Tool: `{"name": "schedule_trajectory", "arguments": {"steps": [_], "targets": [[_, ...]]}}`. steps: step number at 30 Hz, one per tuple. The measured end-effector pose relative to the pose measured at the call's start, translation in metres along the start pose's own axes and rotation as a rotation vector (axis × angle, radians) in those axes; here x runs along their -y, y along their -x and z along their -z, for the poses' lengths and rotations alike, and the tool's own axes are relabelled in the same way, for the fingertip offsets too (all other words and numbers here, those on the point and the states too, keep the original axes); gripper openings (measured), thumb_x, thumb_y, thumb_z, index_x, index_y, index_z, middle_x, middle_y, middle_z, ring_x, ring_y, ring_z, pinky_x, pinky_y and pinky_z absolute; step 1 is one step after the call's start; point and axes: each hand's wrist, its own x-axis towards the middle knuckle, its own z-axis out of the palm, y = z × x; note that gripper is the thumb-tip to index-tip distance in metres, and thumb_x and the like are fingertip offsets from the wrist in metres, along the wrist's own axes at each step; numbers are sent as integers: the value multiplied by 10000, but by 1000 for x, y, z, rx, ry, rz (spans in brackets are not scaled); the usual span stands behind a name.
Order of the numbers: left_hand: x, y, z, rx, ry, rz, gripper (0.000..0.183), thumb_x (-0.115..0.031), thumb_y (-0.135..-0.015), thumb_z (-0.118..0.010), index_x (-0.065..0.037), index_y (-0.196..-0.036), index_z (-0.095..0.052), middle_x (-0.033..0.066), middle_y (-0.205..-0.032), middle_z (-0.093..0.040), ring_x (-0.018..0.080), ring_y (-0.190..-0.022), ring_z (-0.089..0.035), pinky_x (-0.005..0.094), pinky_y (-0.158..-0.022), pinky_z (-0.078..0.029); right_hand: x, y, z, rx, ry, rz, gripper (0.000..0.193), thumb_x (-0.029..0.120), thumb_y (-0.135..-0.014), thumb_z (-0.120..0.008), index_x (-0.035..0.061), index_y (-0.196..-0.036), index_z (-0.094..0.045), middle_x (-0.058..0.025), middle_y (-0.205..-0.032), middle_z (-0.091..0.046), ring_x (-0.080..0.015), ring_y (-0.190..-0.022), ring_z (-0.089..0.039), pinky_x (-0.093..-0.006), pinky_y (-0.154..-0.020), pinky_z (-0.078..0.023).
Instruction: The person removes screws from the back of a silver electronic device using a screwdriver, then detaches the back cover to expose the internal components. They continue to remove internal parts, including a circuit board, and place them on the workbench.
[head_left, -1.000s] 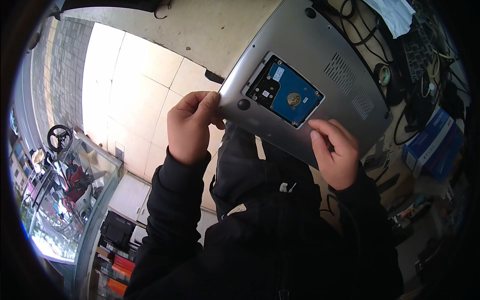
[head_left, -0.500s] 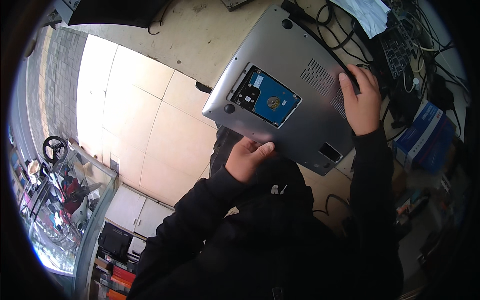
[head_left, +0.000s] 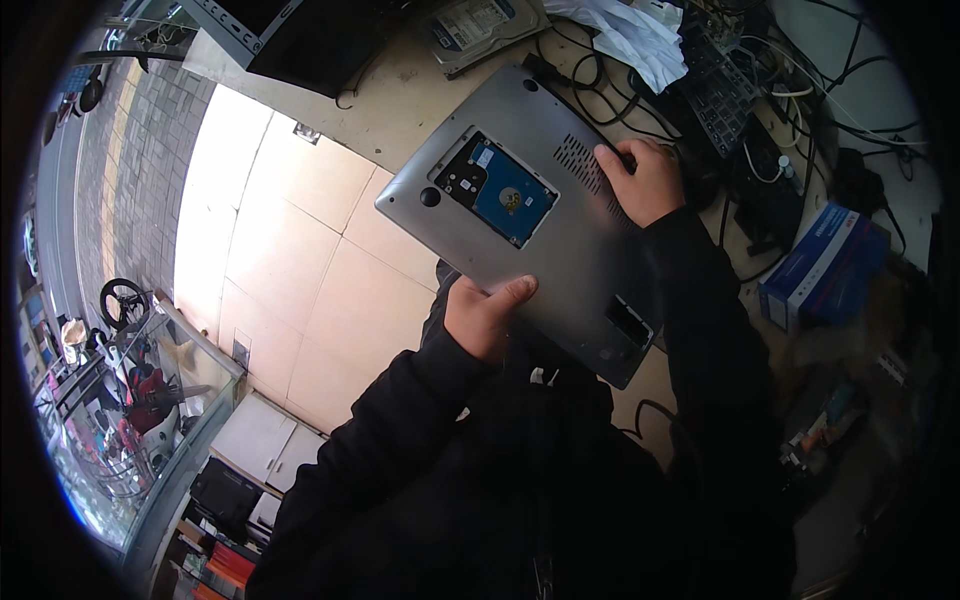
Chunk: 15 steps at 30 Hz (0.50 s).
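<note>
Bottom side up, a grey laptop [head_left: 560, 265] is held at a slant between my two hands. Its drive bay lies uncovered, showing a blue and black hard drive [head_left: 508, 203] seated inside. A smaller rectangular opening [head_left: 628, 322] is near the laptop's near right corner. My left hand [head_left: 486, 312] grips the near edge, thumb on the bottom panel and fingers hidden underneath. My right hand [head_left: 648, 182] holds the opposite edge beside the vent slots [head_left: 578, 160], its thumb on the panel and its other fingers curled over the edge.
On the worktop [head_left: 385, 110] lie another hard drive [head_left: 482, 32], a white plastic bag [head_left: 630, 40], tangled black cables [head_left: 595, 90] and a loose keyboard [head_left: 722, 105]. A blue and white box [head_left: 825, 265] stands at the right. A glass showcase [head_left: 190, 420] is at the lower left, beyond the tiled floor.
The laptop has shifted left in the view, with both hands still holding it. My view has moved too, bringing more of the other hard drive and the far worktop into sight.
</note>
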Motion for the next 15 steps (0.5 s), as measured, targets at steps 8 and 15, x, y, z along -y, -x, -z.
{"name": "schedule_trajectory", "arguments": {"steps": [8, 15], "targets": [[-98, 29, -28, 44, -467, -124, 174, -87, -836, -645, 50, -944, -648, 93, -838, -681, 167, -757, -646, 280, -705, -510, 18, 25, 14, -8, -518, -47, 387, 342, -928, -568, -37, -926, -650, -137, -825, -654, -215, -742, -620, -335, -684, -479], [-186, 20, -88, 242, -998, -271, 260, -166, -878, -631, 48, -1024, -622, 115, -863, -685, 204, -798, -677, 303, -735, -549, 27, 49, 19, 112, -729, -136, 207, 187, -857, -545, 1, -818, -626, -115, -753, -615, -219, -741, -614, -336, -666, -490]]}}
